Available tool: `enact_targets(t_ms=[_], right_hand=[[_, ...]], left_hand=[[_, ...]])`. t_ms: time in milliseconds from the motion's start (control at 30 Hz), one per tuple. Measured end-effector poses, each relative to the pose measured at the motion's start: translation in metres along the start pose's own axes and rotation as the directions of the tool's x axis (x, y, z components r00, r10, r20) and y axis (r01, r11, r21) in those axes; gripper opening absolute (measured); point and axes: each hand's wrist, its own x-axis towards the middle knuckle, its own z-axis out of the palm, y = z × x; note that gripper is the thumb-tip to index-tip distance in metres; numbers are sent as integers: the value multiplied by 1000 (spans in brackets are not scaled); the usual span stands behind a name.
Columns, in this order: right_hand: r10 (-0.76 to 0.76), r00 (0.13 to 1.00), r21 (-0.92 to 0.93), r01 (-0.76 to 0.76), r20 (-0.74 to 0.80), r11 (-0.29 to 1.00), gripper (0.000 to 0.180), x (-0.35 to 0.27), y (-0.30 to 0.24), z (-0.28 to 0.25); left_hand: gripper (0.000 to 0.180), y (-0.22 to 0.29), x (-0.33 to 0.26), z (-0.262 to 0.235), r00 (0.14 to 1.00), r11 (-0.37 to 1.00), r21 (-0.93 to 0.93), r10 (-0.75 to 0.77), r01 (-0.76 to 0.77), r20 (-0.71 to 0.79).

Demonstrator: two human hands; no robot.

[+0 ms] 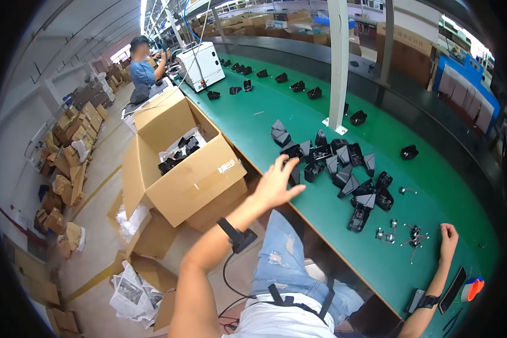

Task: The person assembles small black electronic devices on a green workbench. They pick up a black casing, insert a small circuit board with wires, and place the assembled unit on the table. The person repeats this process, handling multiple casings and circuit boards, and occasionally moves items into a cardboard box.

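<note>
My left hand [274,184] reaches over the front edge of the green workbench [332,225], fingers apart. Its fingertips are at the near-left side of a heap of black plastic housings [342,177]; whether they touch one I cannot tell. These housings are angular and hollow, with several lying on their sides. Over the right part of the bench is my right hand [448,241], its fingers curled closed. What it holds, if anything, is hidden. Left of that hand lie small wired metal parts [416,236] in a loose cluster, and another small wired part [407,191] sits farther back.
An open cardboard box [194,183] with black parts inside stands left of the bench. A white post [337,67] rises from the bench behind the heap. More housings [297,86] form a row toward a white machine [200,65]. A co-worker [143,67] sits beyond it. A phone [452,290] lies near my right wrist.
</note>
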Motion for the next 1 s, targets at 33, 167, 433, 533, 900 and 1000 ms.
enact_targets(t_ms=[33,167,433,533,900,1000], right_hand=[[-3,1000,-43,3,-3,999,18,0,-1,-1],[0,999,-123,7,52,992,20,-5,-37,20],[-85,968,-311,158,235,937,35,-30,-103,56],[-186,939,-374,290,290,881,36,-32,-117,63],[-72,975,-458,164,212,874,37,-55,-145,79],[-79,979,-403,150,187,903,29,-46,-121,87]], left_hand=[[73,5,-3,12,1000,999,24,-21,21,1],[67,12,-6,39,995,993,117,-11,22,-100],[48,5,-2,38,954,988,-143,17,-62,-299],[46,29,6,29,929,946,-319,-75,-48,-363],[75,210,37,128,865,600,-727,501,-333,17],[69,238,49,143,835,566,-803,522,-188,173]])
